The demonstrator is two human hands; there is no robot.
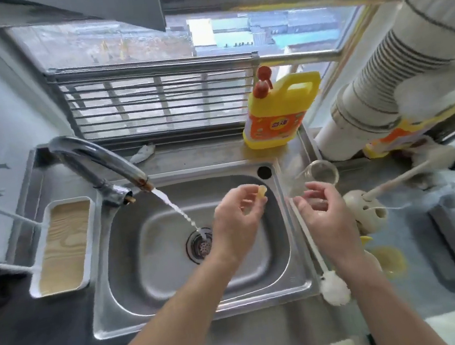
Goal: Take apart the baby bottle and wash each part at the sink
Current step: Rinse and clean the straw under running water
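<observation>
Nipple (262, 191): a small yellowish piece, pinched at the fingertips of the left hand (238, 225), held in the air over the far right part of the sink (266, 288). It is already off the bottle (324, 172), which sits on the counter just beyond the right hand (324, 212). Motion blur hides the nipple's long axis; its free end appears to point up and away from the person.

Right hand: fingers loosely curled, nothing seen held, hovering above the sink's right rim, near the nipple but apart from it.

Governing relation: the tap (96, 159) is running, and its stream (179, 209) falls to the drain on the left of the nipple and lower. The left hand is the nearer hand to the water. Judged next move: carry the nipple leftward and down into the stream. The grip is a light pinch on a wet, soft part, so slippage toward the drain is the risk.

Brush (311, 245) lies along the right rim, head toward the person, close beside the right forearm.
</observation>
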